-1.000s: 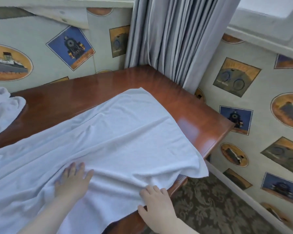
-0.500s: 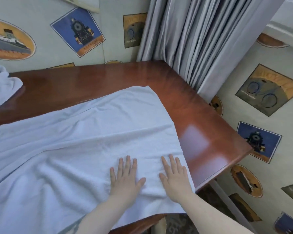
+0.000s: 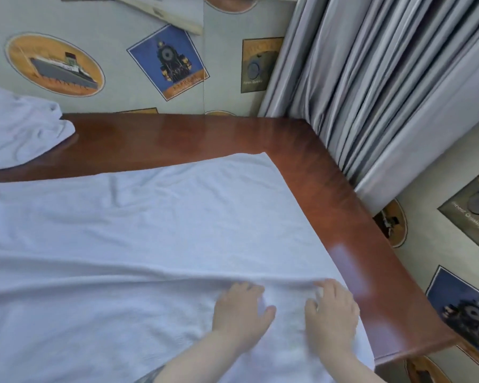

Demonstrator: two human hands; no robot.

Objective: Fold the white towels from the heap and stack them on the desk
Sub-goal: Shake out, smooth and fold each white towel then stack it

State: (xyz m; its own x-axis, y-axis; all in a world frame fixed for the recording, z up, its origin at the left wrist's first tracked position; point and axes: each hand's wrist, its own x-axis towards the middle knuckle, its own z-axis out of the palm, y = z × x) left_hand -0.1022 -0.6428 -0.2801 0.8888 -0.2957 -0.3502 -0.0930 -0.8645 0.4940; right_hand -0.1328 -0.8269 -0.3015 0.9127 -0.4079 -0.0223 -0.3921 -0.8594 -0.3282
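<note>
Towel [image 3: 155, 233], white, spread flat on desk [image 3: 329, 189], long axis running leftward from both hands, right hand [image 3: 331, 313] nearer its short right edge, left hand [image 3: 241, 310] just beside; fingers curled, bunching cloth into a ridge (unfolded heap [image 3: 17, 128] lies far left).

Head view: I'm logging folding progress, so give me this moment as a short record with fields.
towel in work: white towel spread flat on the desk
fold state: no fold visible yet
left hand: on the towel near its right end, fingers curled into the cloth
right hand: beside it, fingers bent on the cloth; blurred
ridge: cloth bunched ahead of the fingertips
heap: rumpled white towels, far left
</note>
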